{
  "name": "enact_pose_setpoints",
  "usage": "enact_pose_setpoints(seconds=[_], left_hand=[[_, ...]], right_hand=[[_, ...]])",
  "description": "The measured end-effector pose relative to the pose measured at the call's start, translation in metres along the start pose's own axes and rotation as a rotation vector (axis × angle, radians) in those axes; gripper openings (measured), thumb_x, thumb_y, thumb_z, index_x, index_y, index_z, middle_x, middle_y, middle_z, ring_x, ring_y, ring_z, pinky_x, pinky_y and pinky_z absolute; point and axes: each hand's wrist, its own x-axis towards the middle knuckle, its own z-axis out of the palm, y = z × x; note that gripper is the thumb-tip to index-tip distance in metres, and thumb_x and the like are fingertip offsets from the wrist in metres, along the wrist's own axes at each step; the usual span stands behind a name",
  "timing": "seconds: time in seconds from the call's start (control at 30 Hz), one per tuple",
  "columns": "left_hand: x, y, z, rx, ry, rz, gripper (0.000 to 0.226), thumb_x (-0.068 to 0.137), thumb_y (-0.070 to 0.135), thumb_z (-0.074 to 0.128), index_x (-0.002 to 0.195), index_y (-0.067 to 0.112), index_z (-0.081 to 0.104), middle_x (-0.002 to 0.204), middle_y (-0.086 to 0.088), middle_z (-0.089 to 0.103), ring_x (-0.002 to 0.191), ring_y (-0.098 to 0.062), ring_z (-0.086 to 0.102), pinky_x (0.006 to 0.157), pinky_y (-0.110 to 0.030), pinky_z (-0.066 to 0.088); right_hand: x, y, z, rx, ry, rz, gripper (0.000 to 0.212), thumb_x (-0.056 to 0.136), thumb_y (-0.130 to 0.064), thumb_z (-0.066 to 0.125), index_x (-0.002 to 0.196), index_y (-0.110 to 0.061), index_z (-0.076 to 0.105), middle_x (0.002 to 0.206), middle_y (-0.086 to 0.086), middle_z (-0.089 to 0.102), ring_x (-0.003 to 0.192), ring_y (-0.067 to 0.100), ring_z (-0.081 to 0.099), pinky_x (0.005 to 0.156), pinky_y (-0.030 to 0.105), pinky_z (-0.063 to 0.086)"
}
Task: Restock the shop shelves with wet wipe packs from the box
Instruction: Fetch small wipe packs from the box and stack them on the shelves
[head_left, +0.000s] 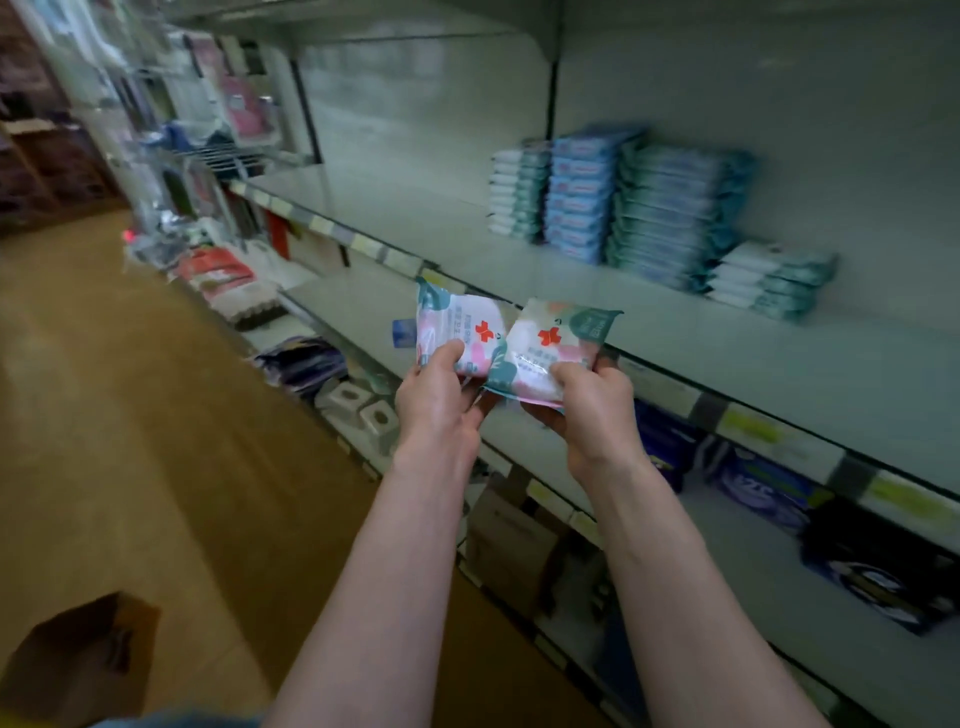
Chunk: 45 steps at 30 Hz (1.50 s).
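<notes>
Left hand is curled round one wet wipe pack, right hand round a second pack, both held just before the shelf edge. Only the lower corners are gripped tbh, so one could get dropped, or the stacked packs knocked over.

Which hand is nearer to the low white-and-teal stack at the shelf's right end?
Right. The right hand, gripping a wipe pack, is below and left of the low white-and-teal stack; the left hand, gripping a second wipe pack, is farther left.
</notes>
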Motion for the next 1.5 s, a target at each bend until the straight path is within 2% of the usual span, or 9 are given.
enact_pose_setpoints(seconds=[0.07, 0.2, 0.37, 0.57, 0.77, 0.93, 1.03, 1.2, 1.5], left_hand=[[0.007, -0.009, 0.021, 0.018, -0.039, -0.024, 0.013, 0.093, 0.009, 0.056, 0.106, 0.009, 0.06, 0.101, -0.017, 0.068, 0.09, -0.029, 0.068, 0.078, -0.039, 0.057], [0.025, -0.03, 0.063, 0.028, -0.116, -0.066, 0.03, 0.093, 0.009, 0.054, 0.122, 0.003, 0.06, 0.094, -0.015, 0.068, 0.072, -0.024, 0.067, 0.05, -0.028, 0.055], [0.043, -0.053, 0.114, 0.052, -0.231, -0.146, 0.019, 0.092, 0.009, 0.054, 0.108, 0.008, 0.064, 0.078, -0.01, 0.068, 0.057, -0.02, 0.064, 0.046, -0.024, 0.052], [0.06, -0.074, 0.162, 0.155, -0.446, -0.238, 0.019, 0.087, 0.012, 0.064, 0.106, 0.011, 0.066, 0.09, -0.009, 0.071, 0.085, -0.024, 0.067, 0.077, -0.035, 0.055], [0.092, -0.072, 0.198, 0.19, -0.552, -0.238, 0.018, 0.087, 0.009, 0.062, 0.105, 0.01, 0.065, 0.107, -0.014, 0.07, 0.101, -0.03, 0.066, 0.089, -0.044, 0.054], [0.107, -0.06, 0.226, 0.18, -0.6, -0.181, 0.026, 0.09, 0.011, 0.061, 0.116, 0.008, 0.06, 0.107, -0.015, 0.068, 0.102, -0.031, 0.066, 0.092, -0.046, 0.053], [0.105, -0.058, 0.244, 0.216, -0.594, -0.107, 0.017, 0.09, 0.012, 0.062, 0.107, 0.011, 0.06, 0.1, -0.011, 0.069, 0.095, -0.026, 0.067, 0.087, -0.043, 0.055], [0.092, -0.068, 0.286, 0.525, -0.71, -0.032, 0.022, 0.087, 0.019, 0.067, 0.105, 0.006, 0.062, 0.088, -0.009, 0.07, 0.08, -0.023, 0.067, 0.089, -0.042, 0.053], [0.093, -0.074, 0.313, 0.757, -0.808, -0.231, 0.02, 0.089, 0.028, 0.066, 0.101, 0.014, 0.061, 0.095, -0.009, 0.071, 0.087, -0.022, 0.066, 0.073, -0.039, 0.054]], right_hand=[[0.01, -0.009, -0.015, 0.043, 0.049, -0.003, 0.026, 0.091, 0.0, 0.047, 0.109, -0.015, 0.059, 0.097, 0.003, 0.068, 0.085, 0.018, 0.067, 0.076, 0.035, 0.057], [0.032, -0.023, -0.04, 0.05, 0.108, -0.041, 0.014, 0.093, -0.009, 0.054, 0.096, -0.017, 0.064, 0.088, 0.001, 0.071, 0.082, 0.019, 0.069, 0.078, 0.036, 0.056], [0.058, -0.046, -0.072, 0.079, 0.169, -0.16, 0.026, 0.085, 0.0, 0.06, 0.108, -0.012, 0.062, 0.099, 0.007, 0.072, 0.085, 0.02, 0.071, 0.067, 0.033, 0.059], [0.088, -0.081, -0.115, 0.048, 0.071, -0.095, 0.024, 0.091, -0.001, 0.056, 0.106, -0.019, 0.06, 0.092, 0.0, 0.073, 0.073, 0.012, 0.071, 0.059, 0.029, 0.057], [0.119, -0.11, -0.146, -0.05, 0.114, -0.059, 0.019, 0.085, -0.003, 0.066, 0.102, -0.011, 0.065, 0.085, 0.003, 0.073, 0.065, 0.01, 0.07, 0.053, 0.022, 0.054], [0.136, -0.143, -0.179, -0.116, 0.215, -0.067, 0.01, 0.092, -0.01, 0.058, 0.094, -0.017, 0.064, 0.085, 0.002, 0.07, 0.067, 0.012, 0.065, 0.053, 0.021, 0.052], [0.144, -0.159, -0.198, -0.181, 0.243, -0.067, 0.01, 0.093, -0.009, 0.058, 0.091, -0.018, 0.063, 0.081, 0.001, 0.069, 0.063, 0.011, 0.066, 0.052, 0.021, 0.052], [0.16, -0.172, -0.216, -0.335, 0.221, -0.044, 0.006, 0.084, -0.006, 0.07, 0.087, -0.006, 0.065, 0.075, 0.006, 0.069, 0.061, 0.011, 0.065, 0.058, 0.023, 0.057], [0.182, -0.174, -0.227, -0.175, 0.203, -0.002, 0.009, 0.086, -0.008, 0.067, 0.09, -0.001, 0.062, 0.084, 0.012, 0.068, 0.07, 0.018, 0.065, 0.055, 0.024, 0.057]])
